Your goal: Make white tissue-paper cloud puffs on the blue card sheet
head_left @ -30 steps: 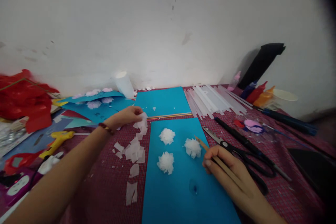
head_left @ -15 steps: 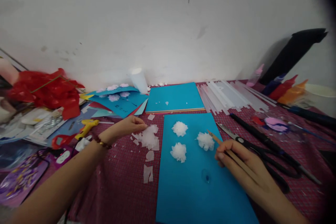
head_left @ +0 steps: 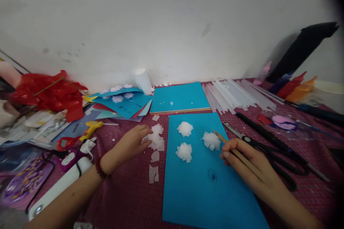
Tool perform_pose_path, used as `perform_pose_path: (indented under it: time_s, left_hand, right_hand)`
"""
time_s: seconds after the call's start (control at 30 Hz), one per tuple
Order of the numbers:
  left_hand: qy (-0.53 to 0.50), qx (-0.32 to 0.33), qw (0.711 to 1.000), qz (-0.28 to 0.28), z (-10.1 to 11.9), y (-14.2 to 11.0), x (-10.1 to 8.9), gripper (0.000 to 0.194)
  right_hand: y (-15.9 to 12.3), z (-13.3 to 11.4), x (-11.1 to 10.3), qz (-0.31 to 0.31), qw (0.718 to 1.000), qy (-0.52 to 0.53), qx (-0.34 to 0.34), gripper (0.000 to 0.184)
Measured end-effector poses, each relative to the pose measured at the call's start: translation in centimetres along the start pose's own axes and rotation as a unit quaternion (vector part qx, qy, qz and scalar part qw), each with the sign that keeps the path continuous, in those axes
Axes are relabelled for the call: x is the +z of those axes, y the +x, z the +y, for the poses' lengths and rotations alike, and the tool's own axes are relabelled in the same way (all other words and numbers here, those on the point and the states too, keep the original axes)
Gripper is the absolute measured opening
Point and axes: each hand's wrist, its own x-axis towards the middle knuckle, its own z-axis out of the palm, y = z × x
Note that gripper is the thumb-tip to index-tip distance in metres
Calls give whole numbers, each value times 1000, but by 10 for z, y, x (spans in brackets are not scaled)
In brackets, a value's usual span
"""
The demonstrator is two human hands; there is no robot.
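My left hand (head_left: 135, 140) is at the pile of thin white paper pieces (head_left: 157, 139), thumb and fingers apart with nothing seen between them. In my right hand (head_left: 243, 159) is a slim wooden stick (head_left: 248, 165). Its pointed tip is beside a ruffled white paper flower (head_left: 211, 140) on the blue sheet (head_left: 188, 193). Two more white flowers (head_left: 185, 128) lie in a column on the sheet's left part. Below the stick's tip, a clear blob (head_left: 212, 175) with a darker blue spot sits on the sheet.
Black-handled scissors (head_left: 268, 152) and a black rod-shaped tool (head_left: 264, 134) lie right of the sheet. Behind it are a blue paper stack (head_left: 180, 96) and whitish glue sticks (head_left: 233, 94). A yellow glue gun (head_left: 92, 128) and red plastic (head_left: 48, 91) are at the left.
My left hand's fingers have gone from pinched together to spread, lower and nearer over the paper pile. My right hand keeps the stick in nearly the same place.
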Motion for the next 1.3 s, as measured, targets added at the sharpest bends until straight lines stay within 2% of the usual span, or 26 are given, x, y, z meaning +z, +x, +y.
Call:
perform_pose_path:
  time_s: [0.07, 0.13, 0.2, 0.37, 0.5, 0.7, 0.83, 0.93, 1.03, 1.13, 1.17, 1.23, 1.3]
  left_hand:
    - [53, 21, 998, 3, 6, 1, 7, 37]
    - [78, 10, 997, 9, 10, 5, 11, 44]
    - [92, -10, 996, 16, 10, 10, 14, 39]
    - [101, -42, 994, -5, -1, 17, 16, 11]
    - [98, -50, 994, -10, -9, 15, 11, 13]
    - [77, -59, 994, 49, -12, 9, -5, 11]
    - [120, -31, 992, 32, -12, 1, -2, 15]
    - [136, -7, 991, 16, -3, -4, 8, 33]
    - [113, 14, 993, 24, 8, -2, 17, 35]
    - [86, 35, 995, 35, 10, 7, 20, 11]
    - [66, 33, 996, 45, 9, 9, 19, 9]
    - [-10, 1, 997, 71, 6, 13, 12, 14]
    - [-114, -68, 987, 88, 4, 13, 2, 13]
  right_hand:
    - [0, 1, 0, -4, 1000, -5, -1, 10]
    - [1, 0, 0, -2, 1000, -8, -3, 9]
    - [1, 0, -1, 1, 1000, -9, -4, 9]
    - [1, 0, 0, 0, 1000, -10, -3, 11]
    - [1, -3, 0, -3, 1000, -12, 1, 11]
    - [1, -7, 0, 2, 1000, -9, 1, 12]
    - [1, -4, 1, 9, 1000, 0, 3, 10]
    - [1, -2, 1, 3, 1000, 1, 5, 10]
    - [1, -2, 2, 1, 1000, -1, 5, 9]
    - [2, -3, 2, 6, 1000, -6, -5, 8]
    - [2, -3, 2, 8, 1000, -6, -7, 8]
    - [3, -4, 2, 8, 1000, -4, -9, 8]
    - [3, -6, 2, 11, 1000, -4, -8, 8]
